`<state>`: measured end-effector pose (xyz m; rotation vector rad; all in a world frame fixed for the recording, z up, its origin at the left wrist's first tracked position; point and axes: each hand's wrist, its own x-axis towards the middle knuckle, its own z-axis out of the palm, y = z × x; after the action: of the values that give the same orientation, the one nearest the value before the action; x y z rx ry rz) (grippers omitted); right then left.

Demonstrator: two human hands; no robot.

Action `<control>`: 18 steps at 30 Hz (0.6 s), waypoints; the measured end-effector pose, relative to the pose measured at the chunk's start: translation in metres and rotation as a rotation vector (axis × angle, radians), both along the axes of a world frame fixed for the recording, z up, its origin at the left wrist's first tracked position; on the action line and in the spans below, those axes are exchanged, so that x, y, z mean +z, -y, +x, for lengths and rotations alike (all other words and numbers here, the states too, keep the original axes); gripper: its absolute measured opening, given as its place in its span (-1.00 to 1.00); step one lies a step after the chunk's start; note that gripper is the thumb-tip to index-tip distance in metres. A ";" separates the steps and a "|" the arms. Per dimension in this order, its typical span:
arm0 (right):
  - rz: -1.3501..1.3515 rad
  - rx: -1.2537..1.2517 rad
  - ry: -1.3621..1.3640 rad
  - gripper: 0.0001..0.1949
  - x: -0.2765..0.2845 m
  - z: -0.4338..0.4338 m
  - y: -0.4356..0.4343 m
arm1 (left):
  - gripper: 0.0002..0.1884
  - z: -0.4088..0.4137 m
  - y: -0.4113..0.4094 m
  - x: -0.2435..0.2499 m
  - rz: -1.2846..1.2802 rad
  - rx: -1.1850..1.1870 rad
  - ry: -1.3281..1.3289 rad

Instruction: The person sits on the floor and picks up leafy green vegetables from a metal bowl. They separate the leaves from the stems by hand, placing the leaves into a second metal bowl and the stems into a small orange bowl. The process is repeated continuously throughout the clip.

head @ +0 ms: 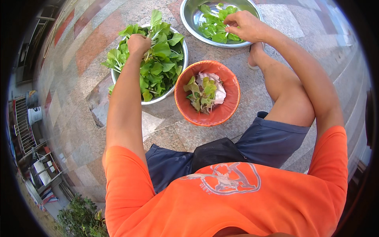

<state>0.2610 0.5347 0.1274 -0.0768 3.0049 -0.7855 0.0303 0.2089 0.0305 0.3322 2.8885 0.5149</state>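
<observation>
On the left, a metal basin (186, 56) is heaped with leafy greens (161, 68). Over its far side my left hand (138, 44) is closed around the stems of a leafy green plant (156, 20), whose leaves stick up past the fist. My right hand (247, 26) hovers above a second metal basin (189, 25) at the far right, thumb and fingers apart, with nothing visible between them. Loose green leaves (219, 37) with pale stems lie in that basin, just under the fingertips. Between the basins and me stands a red-lined bucket (207, 120) holding yellowed leaves (194, 86), roots and a crumpled whitish piece (219, 93).
Stone paving (97, 59) in mixed colours spreads all around. My bent right leg (284, 89) and foot are beside the right basin. At the left rim are a metal rack (23, 124), a white bucket (35, 115) and a leafy shrub (80, 216).
</observation>
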 end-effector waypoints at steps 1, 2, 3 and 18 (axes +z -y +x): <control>-0.001 0.002 -0.016 -0.70 0.000 0.001 0.000 | -0.74 0.003 0.003 0.007 0.047 0.016 -0.023; -0.001 0.005 -0.032 -0.70 0.000 0.002 0.001 | -0.68 -0.002 0.009 0.006 0.121 0.049 -0.055; 0.014 0.029 -0.008 -0.70 0.004 0.000 0.007 | -0.68 -0.004 0.026 0.006 0.207 0.080 -0.017; -0.808 -0.084 0.151 -0.53 0.054 0.015 0.106 | -0.70 0.155 0.019 0.145 0.800 -0.040 0.243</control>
<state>0.2757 0.4283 0.1814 0.0861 2.3692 -1.8503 0.1855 0.1900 0.1756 0.3919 2.3106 1.5658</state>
